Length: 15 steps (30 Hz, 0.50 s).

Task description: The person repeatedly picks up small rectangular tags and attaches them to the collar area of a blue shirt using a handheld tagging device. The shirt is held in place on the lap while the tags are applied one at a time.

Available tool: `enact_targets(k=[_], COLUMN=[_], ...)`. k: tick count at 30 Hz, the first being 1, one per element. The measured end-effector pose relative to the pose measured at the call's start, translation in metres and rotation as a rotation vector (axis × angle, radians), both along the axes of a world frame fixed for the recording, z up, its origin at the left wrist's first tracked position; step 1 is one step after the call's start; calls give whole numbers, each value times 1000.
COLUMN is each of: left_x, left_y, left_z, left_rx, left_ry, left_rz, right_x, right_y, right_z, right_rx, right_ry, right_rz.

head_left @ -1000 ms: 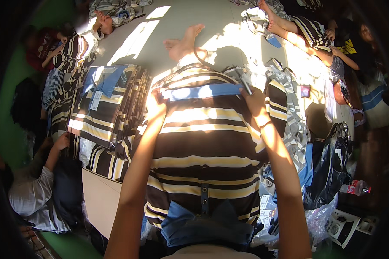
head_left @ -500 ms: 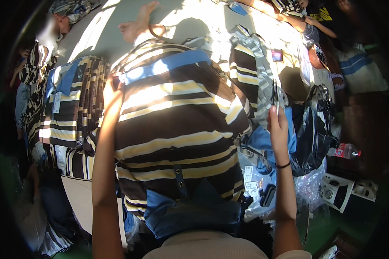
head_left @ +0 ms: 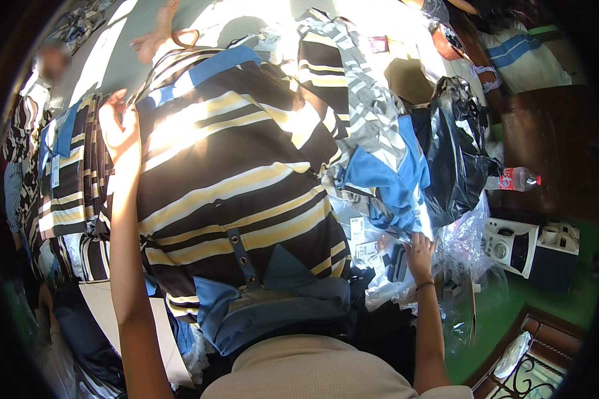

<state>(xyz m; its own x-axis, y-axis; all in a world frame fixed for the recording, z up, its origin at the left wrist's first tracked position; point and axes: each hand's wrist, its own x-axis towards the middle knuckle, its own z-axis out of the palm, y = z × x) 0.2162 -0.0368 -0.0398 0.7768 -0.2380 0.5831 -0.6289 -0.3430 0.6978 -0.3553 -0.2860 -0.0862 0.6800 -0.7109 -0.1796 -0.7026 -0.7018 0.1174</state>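
A brown, cream and yellow striped polo shirt (head_left: 199, 153) lies spread before me, its blue collar (head_left: 273, 312) close to my body. A snap placket runs up from the collar. My left hand (head_left: 120, 130) rests at the shirt's far left edge, palm up, fingers apart and holding nothing. On the right, my right hand (head_left: 419, 256) is low over clear plastic packaging, just below a blue-collared grey patterned shirt (head_left: 386, 176). Its fingers are drawn together; what is in them is hidden. Beside it lie a small dark object (head_left: 397, 263) and white tags (head_left: 357, 231).
Folded striped shirts (head_left: 70, 169) are stacked at left. A black plastic bag (head_left: 452, 156), a plastic bottle (head_left: 516, 179) and a white appliance with a dial (head_left: 508, 245) stand at right. Another person's bare foot (head_left: 156, 40) shows at the far edge.
My right hand has come down toward me from beside the grey shirt, where it held dark scissors upright. My left hand has loosened from the striped shirt's edge. The whole view has shifted.
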Motion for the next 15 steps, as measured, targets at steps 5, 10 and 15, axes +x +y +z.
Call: enact_targets(k=[5,10,15], left_x=[-75,-82,-80], left_y=[-6,4,13], left_z=[32,36,20], left_rx=[167,273,247], left_ry=[-124,-91,-1], left_rz=[-245,-329,-282], right_x=[11,17,46], right_y=[-13,16,53], right_z=[-6,-9,-20], right_rx=[-45,-37,317], right_ry=[80,-64,-203], right_rz=[51,68,329])
